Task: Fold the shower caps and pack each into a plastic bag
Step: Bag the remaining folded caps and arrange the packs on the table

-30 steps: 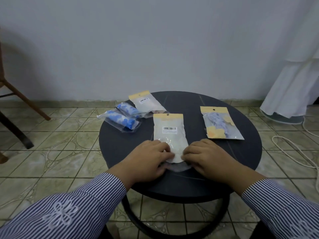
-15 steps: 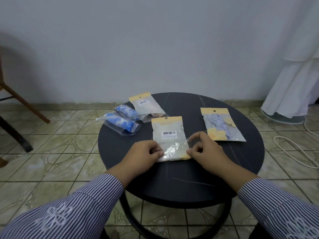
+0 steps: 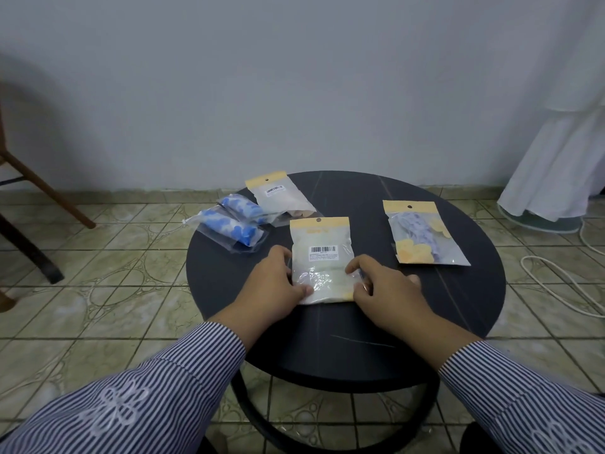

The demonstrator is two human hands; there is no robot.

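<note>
A clear plastic bag (image 3: 322,257) with a yellow header and a barcode label lies in the middle of the round black table (image 3: 458,306), a pale folded shower cap inside it. My left hand (image 3: 273,283) holds the bag's lower left edge, thumb on top. My right hand (image 3: 379,286) pinches its lower right edge. A second bag (image 3: 422,234) with a blue and yellow cap lies to the right. At the far left lie two clear bags with blue caps (image 3: 229,224) and another yellow-header bag (image 3: 278,198).
The table stands on a tiled floor. Brown chair legs (image 3: 39,188) are at the far left. A white cloth-covered stand (image 3: 556,158) and a white cable (image 3: 563,283) are on the right. Bare tabletop lies in front of my hands.
Both hands slid up from the bag's bottom end to its lower sides, and the loose bottom flap that stuck out below is now folded up against the bag.
</note>
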